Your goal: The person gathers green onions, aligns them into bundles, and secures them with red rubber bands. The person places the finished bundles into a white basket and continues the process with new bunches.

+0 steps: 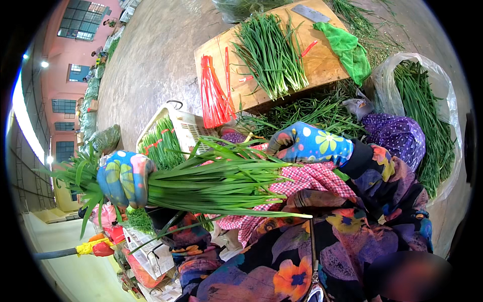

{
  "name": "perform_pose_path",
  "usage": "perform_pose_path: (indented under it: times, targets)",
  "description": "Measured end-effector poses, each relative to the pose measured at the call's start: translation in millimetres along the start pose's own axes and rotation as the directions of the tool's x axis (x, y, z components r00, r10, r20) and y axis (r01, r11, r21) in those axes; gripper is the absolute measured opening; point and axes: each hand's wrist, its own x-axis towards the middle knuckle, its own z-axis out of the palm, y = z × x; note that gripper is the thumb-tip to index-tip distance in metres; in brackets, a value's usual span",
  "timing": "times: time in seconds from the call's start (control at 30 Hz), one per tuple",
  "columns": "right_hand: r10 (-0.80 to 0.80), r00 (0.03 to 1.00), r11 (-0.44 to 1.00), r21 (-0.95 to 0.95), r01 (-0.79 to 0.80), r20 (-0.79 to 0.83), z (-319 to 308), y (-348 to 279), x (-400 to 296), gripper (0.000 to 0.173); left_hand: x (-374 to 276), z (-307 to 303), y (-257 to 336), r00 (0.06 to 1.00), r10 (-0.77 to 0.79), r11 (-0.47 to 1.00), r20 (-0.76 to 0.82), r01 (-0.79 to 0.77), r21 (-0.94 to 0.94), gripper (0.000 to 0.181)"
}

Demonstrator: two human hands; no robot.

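My left hand (pixel 123 179), in a blue flowered glove, is closed around a bunch of green garlic chives (pixel 219 185). The cut ends of the bunch point right, towards my lap. My right hand (pixel 311 145), in a matching glove, is at the upper edge of the stem ends with its fingers curled; whether it pinches a stalk is not clear. On the wooden board (pixel 324 70) beyond lie a pile of chives (pixel 269 56), red ties (pixel 213 92), a metal blade (pixel 310 13) and a green cloth (pixel 345 51).
A white plastic crate (pixel 194 128) with tied chive bunches stands in front of my left hand. Loose leaves (pixel 313 113) lie below the board. At the right is a clear plastic bag (pixel 449 94) full of chives. Sacks and a few people are along the far wall.
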Motion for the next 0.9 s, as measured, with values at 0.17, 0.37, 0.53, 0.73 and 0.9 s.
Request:
perform_pose_path:
  times: [0.17, 0.37, 0.53, 0.73, 0.9]
  targets:
    - [0.019, 0.999, 1.000, -0.023, -0.020, -0.032, 7, 3, -2, 0.015, 1, 3, -3, 0.999, 0.026, 0.999, 0.046, -0.024, -0.040, 0.025]
    - [0.197, 0.973, 0.930, 0.337, -0.146, -0.120, 9, 23, -14, 0.012, 2, 13, -3, 0.999, 0.009, 1.000, 0.041, -0.010, 0.020, 0.023]
    - [0.228, 0.943, 0.909, -0.293, -0.295, -0.241, -27, 53, -47, 0.018, 3, 24, 1, 0.999, -0.009, 0.997, 0.039, 0.006, 0.081, 0.022]
    - [0.242, 0.945, 0.633, -0.702, -0.326, -0.220, -40, 23, -71, 0.032, 2, 33, 1, 0.999, -0.016, 0.994, 0.038, 0.011, 0.113, 0.021]
    - [0.298, 0.945, 0.936, 0.152, -0.317, 0.136, 4, -32, -40, 0.028, 2, 39, -4, 0.999, -0.014, 0.993, 0.040, 0.009, 0.120, 0.020]
